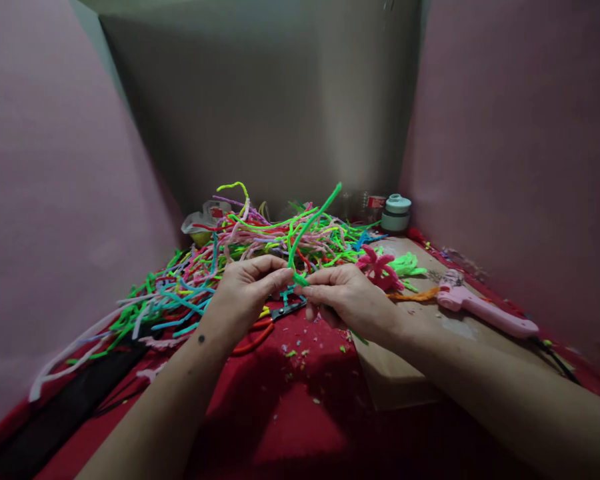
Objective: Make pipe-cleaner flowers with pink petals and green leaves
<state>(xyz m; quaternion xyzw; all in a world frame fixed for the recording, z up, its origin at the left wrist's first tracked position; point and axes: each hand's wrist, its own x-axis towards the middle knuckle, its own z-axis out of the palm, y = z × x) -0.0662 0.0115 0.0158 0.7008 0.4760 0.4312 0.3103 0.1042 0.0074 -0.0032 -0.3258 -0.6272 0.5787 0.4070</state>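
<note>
A green fuzzy stem (314, 223) rises at a slant from between my two hands, its upper end free. My left hand (247, 290) pinches the stem near its lower part between thumb and forefinger. On the other side my right hand (353, 300) has its fingertips closed on a short stretch of the same stem, close to my left fingertips. Pliers or cutters with red-orange handles (254, 339) lie on the red cloth (260, 427) under and beside my left hand. Behind my hands spreads a large tangled pile of coloured fuzzy stems (260, 233).
A pink glue gun (495, 315) rests on a brown board (395, 380) at the right, with a dark pink fuzzy flower (379, 267) and green pieces. A lidded jar (396, 213) stands behind. Coloured scraps dot the cloth.
</note>
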